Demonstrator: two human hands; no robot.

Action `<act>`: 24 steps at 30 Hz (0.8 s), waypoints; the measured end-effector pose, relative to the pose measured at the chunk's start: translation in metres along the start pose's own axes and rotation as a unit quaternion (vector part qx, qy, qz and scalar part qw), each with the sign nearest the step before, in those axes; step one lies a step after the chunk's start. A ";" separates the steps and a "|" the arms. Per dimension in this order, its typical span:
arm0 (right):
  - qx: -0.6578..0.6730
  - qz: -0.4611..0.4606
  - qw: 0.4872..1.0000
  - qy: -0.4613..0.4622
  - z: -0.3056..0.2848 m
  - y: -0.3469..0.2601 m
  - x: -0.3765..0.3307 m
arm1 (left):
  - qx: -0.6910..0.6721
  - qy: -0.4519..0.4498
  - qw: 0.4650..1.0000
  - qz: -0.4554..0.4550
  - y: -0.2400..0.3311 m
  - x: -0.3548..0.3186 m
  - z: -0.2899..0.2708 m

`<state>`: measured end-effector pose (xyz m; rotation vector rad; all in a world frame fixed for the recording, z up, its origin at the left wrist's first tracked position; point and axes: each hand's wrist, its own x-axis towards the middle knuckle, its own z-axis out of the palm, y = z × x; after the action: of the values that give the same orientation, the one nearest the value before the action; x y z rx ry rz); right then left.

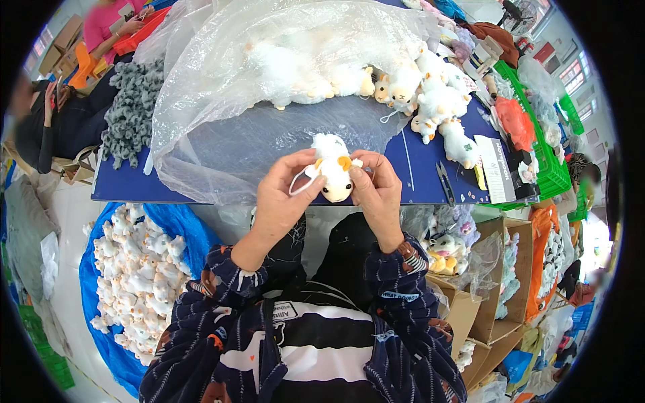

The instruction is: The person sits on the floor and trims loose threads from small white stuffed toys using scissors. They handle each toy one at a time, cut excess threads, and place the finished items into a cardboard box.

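Between my two hands, just above the near edge of the blue table [222, 185], is a small white plush sheep [330, 149] with yellow horns and dark eyes, its face tipped toward me. My left hand [287, 191] pinches the side of its head, and a white string loop hangs by those fingers. From the other side my right hand [377, 195] grips the head near the ear. Beyond them a clear plastic bag [201, 127] lies spread, with several like white plush sheep [295, 74] in and under it. More plush sheep [440, 101] are heaped at its right.
Scissors [445, 183] and a printed white card [494, 168] lie at the table's right. Grey fluffy pieces [134, 101] are piled at the left. A blue sack [91, 269] of white plush pieces stands on the floor. Cardboard boxes [494, 295] and a green crate [552, 171] flank my right.
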<state>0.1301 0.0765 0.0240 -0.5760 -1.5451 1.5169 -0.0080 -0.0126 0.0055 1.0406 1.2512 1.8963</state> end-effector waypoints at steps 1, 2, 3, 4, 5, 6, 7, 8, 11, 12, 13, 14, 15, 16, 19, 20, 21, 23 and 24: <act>0.008 -0.002 1.000 0.000 0.003 0.000 -0.001 | -0.062 0.031 0.998 0.008 -0.001 0.000 0.001; 0.017 -0.004 1.000 0.000 0.006 0.001 -0.001 | -0.067 0.009 0.998 -0.019 0.002 -0.002 -0.002; 0.025 -0.006 1.000 0.001 0.008 0.002 -0.002 | -0.065 0.010 0.998 -0.016 0.001 -0.003 -0.002; 0.042 -0.009 0.999 -0.009 0.010 0.001 -0.003 | -0.064 0.010 0.998 -0.013 0.001 -0.003 -0.003; 0.026 -0.009 0.999 -0.017 0.010 0.001 -0.004 | -0.063 0.011 0.998 -0.010 0.000 -0.004 -0.003; 0.010 -0.011 1.000 -0.026 0.009 0.001 -0.004 | -0.047 0.011 0.999 -0.002 0.000 -0.004 -0.003; -0.006 -0.012 0.999 -0.034 0.009 0.000 -0.004 | -0.031 0.012 0.999 0.007 0.001 -0.005 -0.004; -0.026 -0.025 0.999 -0.031 0.010 -0.002 -0.004 | -0.016 0.012 1.000 0.015 0.001 -0.007 -0.003; -0.067 -0.015 0.997 -0.022 0.012 -0.009 -0.003 | -0.033 0.017 0.997 0.060 -0.001 -0.014 -0.002; -0.069 0.018 0.997 -0.022 0.013 -0.012 -0.003 | -0.019 0.017 0.997 0.068 -0.002 -0.015 -0.002; -0.071 0.052 0.996 -0.023 0.013 -0.012 -0.002 | -0.006 0.018 0.997 0.076 -0.002 -0.015 -0.002; -0.055 0.083 0.994 -0.040 0.010 -0.011 -0.001 | 0.008 0.018 0.996 0.083 -0.002 -0.016 -0.002; -0.039 0.113 0.991 -0.056 0.006 -0.009 0.002 | 0.045 0.009 0.993 0.109 -0.003 -0.017 -0.001; -0.023 0.143 0.987 -0.073 0.003 -0.006 0.003 | 0.081 0.001 0.987 0.135 -0.006 -0.018 0.000; 0.103 0.146 0.983 -0.039 -0.001 0.007 0.004 | 0.034 -0.055 0.994 0.091 0.001 -0.014 -0.007; 0.139 0.126 0.982 -0.015 0.000 0.007 0.004 | -0.058 -0.074 0.994 0.049 0.003 -0.008 -0.010; 0.142 0.120 0.982 -0.006 0.001 0.005 0.005 | -0.150 -0.090 0.985 0.011 0.004 -0.003 -0.015; 0.148 0.109 0.983 0.009 0.005 -0.001 0.004 | 0.049 -0.100 0.990 0.086 0.001 -0.002 -0.025; 0.158 0.101 0.982 0.009 0.003 0.003 0.003 | 0.200 -0.102 0.965 0.134 0.006 -0.002 -0.026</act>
<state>0.1249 0.0776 0.0221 -0.5729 -1.2250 1.8613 -0.0298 -0.0274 0.0043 1.6453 1.4637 1.7042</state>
